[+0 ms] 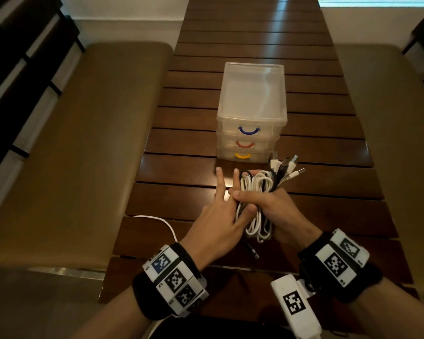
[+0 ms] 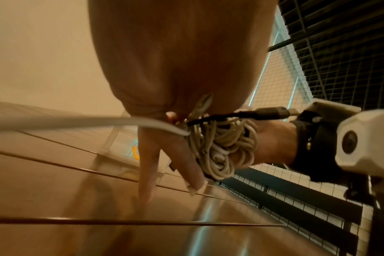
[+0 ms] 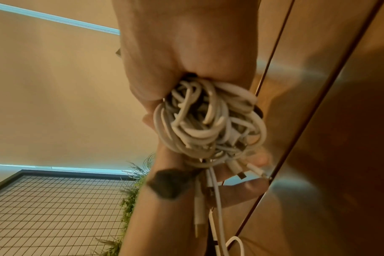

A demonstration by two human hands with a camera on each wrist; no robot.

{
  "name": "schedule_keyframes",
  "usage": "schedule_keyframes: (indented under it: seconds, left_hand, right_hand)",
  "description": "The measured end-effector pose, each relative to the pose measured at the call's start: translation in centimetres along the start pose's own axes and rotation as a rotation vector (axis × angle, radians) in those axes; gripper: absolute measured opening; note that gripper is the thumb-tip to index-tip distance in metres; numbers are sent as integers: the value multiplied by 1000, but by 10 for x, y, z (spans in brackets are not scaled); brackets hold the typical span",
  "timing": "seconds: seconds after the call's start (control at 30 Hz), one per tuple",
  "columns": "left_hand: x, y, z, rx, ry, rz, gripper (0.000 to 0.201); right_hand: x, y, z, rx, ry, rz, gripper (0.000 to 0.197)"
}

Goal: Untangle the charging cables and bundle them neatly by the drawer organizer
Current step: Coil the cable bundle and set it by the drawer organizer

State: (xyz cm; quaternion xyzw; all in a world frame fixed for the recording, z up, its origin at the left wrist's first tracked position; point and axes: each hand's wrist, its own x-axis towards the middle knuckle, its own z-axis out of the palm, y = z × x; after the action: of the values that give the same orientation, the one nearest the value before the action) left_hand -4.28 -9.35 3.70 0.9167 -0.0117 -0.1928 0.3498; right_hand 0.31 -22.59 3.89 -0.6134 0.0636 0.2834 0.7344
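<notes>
A bundle of coiled white and black charging cables is held just above the table, a little in front of the clear three-drawer organizer. My right hand grips the bundle round its middle, and several plugs fan out at its far end. My left hand is against the bundle's left side. Its index and middle fingers point straight ahead, and its thumb pinches a white cable that trails off to the left. A black plug hangs below the bundle.
The slatted dark wooden table runs away from me. Padded benches flank it on the left and right. A dark slatted frame stands at the far left.
</notes>
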Motion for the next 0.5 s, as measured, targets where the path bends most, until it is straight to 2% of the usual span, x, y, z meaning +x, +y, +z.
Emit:
schedule_keyframes:
  seconds: [0.2,0.33,0.4,0.5]
  left_hand:
    - [-3,-3,-1,-11,149,30,89]
    - [-4,-11,-6,-216,264,33,111]
    - [-6,-18,-10,-281,260,84,104]
    - [-11,-21,-6,-328,295,167,68]
  right_hand:
    - [0,-4,0,51,-21,-75,31]
    - [2,-6,-1,136,-53,-46,30]
    - [5,-7,-3,167,-62,-45,34]
    - [6,-9,-3,184,-70,-77,39]
